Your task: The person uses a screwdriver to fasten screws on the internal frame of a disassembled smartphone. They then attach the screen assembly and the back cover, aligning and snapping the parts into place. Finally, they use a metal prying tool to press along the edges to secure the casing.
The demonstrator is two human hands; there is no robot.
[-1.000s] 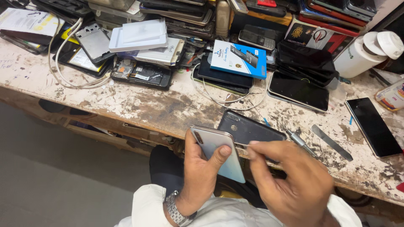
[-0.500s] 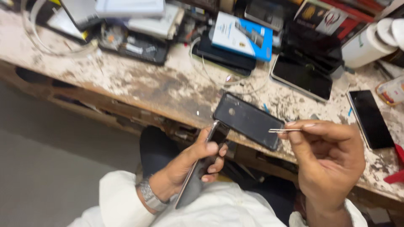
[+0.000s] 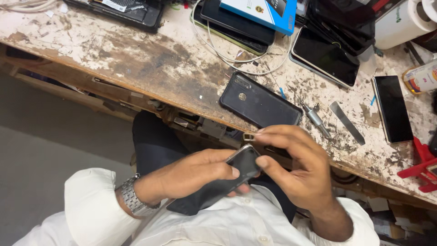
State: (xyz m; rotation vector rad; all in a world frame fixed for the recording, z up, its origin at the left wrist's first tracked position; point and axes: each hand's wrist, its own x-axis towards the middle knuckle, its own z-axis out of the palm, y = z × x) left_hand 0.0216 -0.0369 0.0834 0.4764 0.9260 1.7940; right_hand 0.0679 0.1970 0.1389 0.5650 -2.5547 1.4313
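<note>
Low in the frame's centre, the left hand (image 3: 195,175) grips a slim black glass-faced smartphone (image 3: 218,182) tilted edge-up, exposing its side, while the right hand (image 3: 296,171) pinches a tiny metal tray (image 3: 249,136) above.

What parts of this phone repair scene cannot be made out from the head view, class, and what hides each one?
- Small part pinched by the right hand: too small to identify.
- Lower end of the dark phone in the left hand: covered by the palm and fingers.
- Blue box and white bottle: cut off by the top edge.
- Red tool: cut off by the right edge.
</note>
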